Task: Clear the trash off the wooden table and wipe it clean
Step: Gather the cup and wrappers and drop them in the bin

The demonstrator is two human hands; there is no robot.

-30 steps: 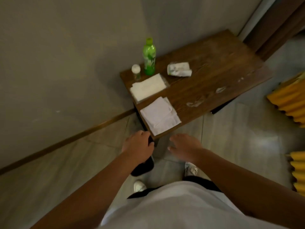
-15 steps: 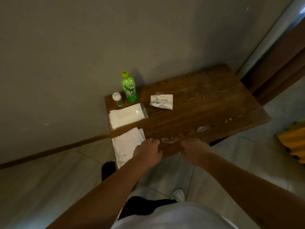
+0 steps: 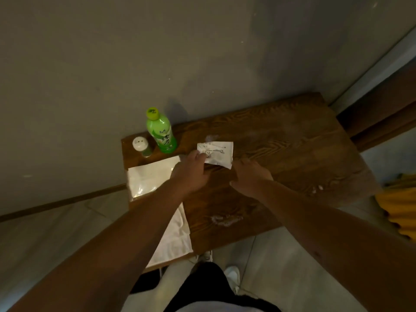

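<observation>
Wrapper (image 3: 217, 154) is pinched by left hand (image 3: 191, 174); right hand (image 3: 249, 176) curled, empty. Bottle (image 3: 161, 132) may be toppled by a careless lift.

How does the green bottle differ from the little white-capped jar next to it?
The green bottle is much taller than the small jar. The bottle has a bright green cap and a printed label; the jar has a white cap with holes and dark contents. Both stand upright at the wooden table's back-left corner, near the wall.
</observation>
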